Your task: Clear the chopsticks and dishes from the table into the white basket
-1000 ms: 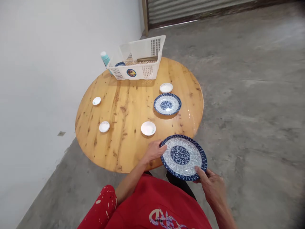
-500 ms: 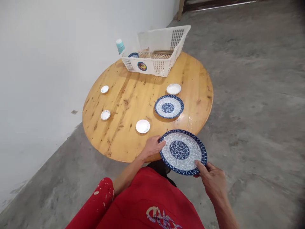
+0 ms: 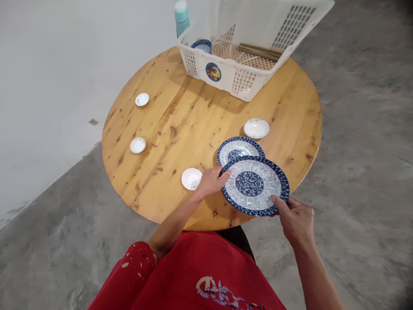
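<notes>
Between both hands I hold a blue-and-white patterned plate [image 3: 249, 184], tilted above the near right side of the table. My left hand [image 3: 213, 180] grips its left rim, thumb on top. On the opposite rim, my right hand [image 3: 295, 215] is closed with the thumb over the lower right edge and the fingers underneath. A second plate [image 3: 240, 146] of like pattern lies on the table, its near part hidden behind the held one. Close to my left hand sits a small white dish [image 3: 191, 178]. Beyond the second plate is a white bowl [image 3: 256, 128].
The round wooden table [image 3: 174, 163] stands by a white wall. At its far side is a white plastic basket [image 3: 226, 79] with blue-and-white bowls [image 3: 202, 45] and chopsticks [image 3: 260, 51]. A teal bottle [image 3: 182, 19] is behind it. Two small white dishes [image 3: 138, 145] sit at left.
The held plate has moved forward over the table and now overlaps the view of the second plate. My view has come closer to the table and basket. Both hands keep their hold.
</notes>
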The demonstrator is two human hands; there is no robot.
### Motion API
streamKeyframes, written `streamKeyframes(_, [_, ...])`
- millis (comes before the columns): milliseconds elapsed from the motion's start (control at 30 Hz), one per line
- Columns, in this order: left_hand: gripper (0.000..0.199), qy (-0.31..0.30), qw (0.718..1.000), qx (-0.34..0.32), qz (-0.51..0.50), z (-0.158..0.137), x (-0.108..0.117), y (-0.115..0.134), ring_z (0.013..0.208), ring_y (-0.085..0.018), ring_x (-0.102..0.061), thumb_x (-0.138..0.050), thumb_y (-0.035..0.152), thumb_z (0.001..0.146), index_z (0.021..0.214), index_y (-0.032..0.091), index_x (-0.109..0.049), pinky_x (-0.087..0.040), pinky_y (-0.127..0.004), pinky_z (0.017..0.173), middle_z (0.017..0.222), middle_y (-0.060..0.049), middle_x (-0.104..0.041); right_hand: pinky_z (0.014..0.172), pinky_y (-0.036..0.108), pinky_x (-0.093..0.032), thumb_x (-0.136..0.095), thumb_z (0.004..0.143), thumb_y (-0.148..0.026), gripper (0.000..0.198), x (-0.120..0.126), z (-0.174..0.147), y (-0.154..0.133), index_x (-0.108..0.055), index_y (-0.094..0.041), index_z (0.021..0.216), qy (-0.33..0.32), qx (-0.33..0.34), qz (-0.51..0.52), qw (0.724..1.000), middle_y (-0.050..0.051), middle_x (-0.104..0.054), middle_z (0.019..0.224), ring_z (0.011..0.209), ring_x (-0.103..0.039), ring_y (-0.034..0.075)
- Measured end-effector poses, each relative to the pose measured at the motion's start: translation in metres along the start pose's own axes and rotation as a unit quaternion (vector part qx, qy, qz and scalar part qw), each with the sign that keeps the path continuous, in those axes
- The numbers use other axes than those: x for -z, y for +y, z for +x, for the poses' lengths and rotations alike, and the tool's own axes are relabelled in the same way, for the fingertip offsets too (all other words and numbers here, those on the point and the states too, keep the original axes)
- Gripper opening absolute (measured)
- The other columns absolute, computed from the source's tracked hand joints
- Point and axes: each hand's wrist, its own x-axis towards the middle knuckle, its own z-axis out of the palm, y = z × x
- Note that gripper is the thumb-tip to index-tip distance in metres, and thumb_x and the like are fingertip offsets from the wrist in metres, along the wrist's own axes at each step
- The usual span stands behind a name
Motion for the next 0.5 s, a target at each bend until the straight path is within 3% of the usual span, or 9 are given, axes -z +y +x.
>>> streamKeyframes(267, [0.029,0.035,0.996,0.073,0.034,0.049,0.004,0.003,0.084,-0.022,-0.061,-0.043,0.039,0.101,0.09,0.019,-0.06,-0.041,-0.03,0.077,0.087,-0.007,-0.069,0.047,0.028,-0.041,-0.065,0.07,-0.055,0.038,-0.01,0.08,-0.026,-0.063,-0.017,0.063,-0.074,0.052,-0.009,0.996,0.003,-0.058,0.055,0.051,-0.054,0.018])
streamKeyframes(500, [0.023,0.075,0.985,0.146,0.046,0.062,-0.01,0.006,0.095,-0.026,-0.065,-0.044,0.035,0.101,0.106,0.018,-0.06,-0.043,-0.033,0.084,0.101,-0.01,-0.072,0.048,0.029,-0.041,-0.056,0.071,-0.061,0.042,-0.012,0.129,-0.04,-0.058,-0.02,0.059,-0.167,0.095,-0.079,0.978,0.005,-0.059,0.052,0.05,-0.057,0.02])
